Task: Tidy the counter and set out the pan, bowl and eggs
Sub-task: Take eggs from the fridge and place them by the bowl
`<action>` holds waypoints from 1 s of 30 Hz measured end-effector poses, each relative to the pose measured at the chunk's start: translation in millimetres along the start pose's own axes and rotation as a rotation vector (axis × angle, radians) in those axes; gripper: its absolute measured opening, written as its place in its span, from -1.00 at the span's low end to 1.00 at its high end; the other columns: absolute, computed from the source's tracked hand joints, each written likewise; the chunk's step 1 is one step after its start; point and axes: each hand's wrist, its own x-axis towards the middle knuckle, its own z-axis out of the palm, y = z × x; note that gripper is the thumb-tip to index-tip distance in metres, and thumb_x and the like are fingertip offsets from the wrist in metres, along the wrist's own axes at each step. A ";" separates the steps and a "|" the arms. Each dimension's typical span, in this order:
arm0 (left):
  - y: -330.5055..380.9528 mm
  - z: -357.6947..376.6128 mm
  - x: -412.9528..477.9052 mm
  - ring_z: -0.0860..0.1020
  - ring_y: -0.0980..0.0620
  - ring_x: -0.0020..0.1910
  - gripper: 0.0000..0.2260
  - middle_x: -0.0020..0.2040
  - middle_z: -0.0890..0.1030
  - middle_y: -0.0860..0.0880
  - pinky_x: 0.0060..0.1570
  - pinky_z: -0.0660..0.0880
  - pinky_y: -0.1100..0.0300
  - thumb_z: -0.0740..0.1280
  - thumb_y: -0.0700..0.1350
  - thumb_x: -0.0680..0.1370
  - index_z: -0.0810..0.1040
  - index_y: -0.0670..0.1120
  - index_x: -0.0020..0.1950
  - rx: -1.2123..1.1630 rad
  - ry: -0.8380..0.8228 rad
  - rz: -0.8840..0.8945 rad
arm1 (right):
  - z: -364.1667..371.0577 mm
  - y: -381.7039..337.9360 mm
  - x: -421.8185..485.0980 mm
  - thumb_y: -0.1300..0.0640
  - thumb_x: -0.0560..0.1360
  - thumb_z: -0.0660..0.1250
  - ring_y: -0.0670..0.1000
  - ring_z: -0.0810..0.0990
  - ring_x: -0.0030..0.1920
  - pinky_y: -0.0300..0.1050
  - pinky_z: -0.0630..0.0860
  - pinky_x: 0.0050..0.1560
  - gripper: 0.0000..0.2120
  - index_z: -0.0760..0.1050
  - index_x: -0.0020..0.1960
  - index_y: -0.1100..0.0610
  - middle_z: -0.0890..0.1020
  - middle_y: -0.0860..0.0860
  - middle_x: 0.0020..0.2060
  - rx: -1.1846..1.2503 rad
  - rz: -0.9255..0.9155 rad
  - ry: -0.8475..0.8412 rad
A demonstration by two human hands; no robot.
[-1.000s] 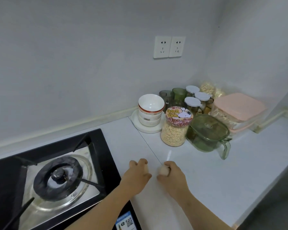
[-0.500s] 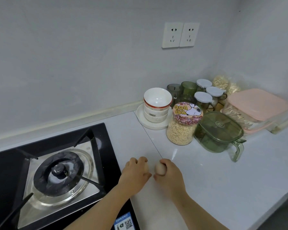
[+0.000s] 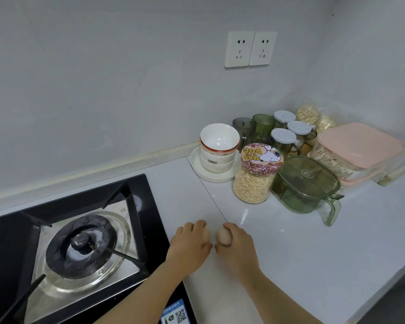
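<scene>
Fingers (image 3: 197, 226) curled on both hands, low over the counter (image 3: 313, 253); one egg (image 3: 224, 237) gripped.

On the left hand (image 3: 188, 244), just right of the stove (image 3: 80, 242), the knuckles face up and the fingers fold under the palm; whether they hold anything cannot be told. On the right hand (image 3: 240, 247), thumb and fingers are clamped round the egg, thumbs of both hands nearly touching. At the rear, well apart from the hands: bowls (image 3: 218, 148) stacked upright on a plate (image 3: 208, 177), top one showing a bare white interior; jar (image 3: 254, 183) nearly full of oats, printed lid on; green jug (image 3: 306, 183), lid on; box (image 3: 358, 146) with pink lid, pale strips inside.
</scene>
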 end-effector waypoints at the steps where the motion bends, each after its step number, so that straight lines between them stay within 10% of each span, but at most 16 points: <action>1: 0.2 -0.4 0.2 0.33 -0.04 0.30 -0.51 0.36 0.34 -0.05 0.28 0.30 0.15 0.19 0.04 0.59 0.14 -0.01 0.48 -0.006 -0.002 -0.003 | 0.0 0.4 0.1 0.15 0.43 0.36 0.03 0.44 0.22 -0.25 0.36 0.13 -0.50 0.36 0.35 0.09 0.51 0.01 0.22 -0.005 0.004 -0.003; 19: 4.0 -7.9 -1.4 0.27 -0.06 0.38 -0.40 0.43 0.23 -0.03 0.34 0.28 0.13 0.27 0.05 0.54 0.10 -0.02 0.50 -0.083 -0.037 -0.043 | -11.2 -0.2 -4.5 0.15 0.39 0.38 0.04 0.36 0.31 -0.16 0.35 0.25 -0.36 0.25 0.43 0.02 0.38 -0.03 0.33 0.004 0.037 -0.050; 30: 40.1 -41.3 -11.4 0.20 -0.06 0.41 -0.51 0.47 0.15 -0.01 0.33 0.22 0.15 0.28 0.00 0.54 0.23 0.00 0.44 -0.195 0.220 0.130 | -52.2 -5.6 -26.9 0.09 0.46 0.33 0.02 0.31 0.39 -0.08 0.28 0.36 -0.48 0.31 0.40 0.04 0.38 0.00 0.36 0.225 0.088 0.167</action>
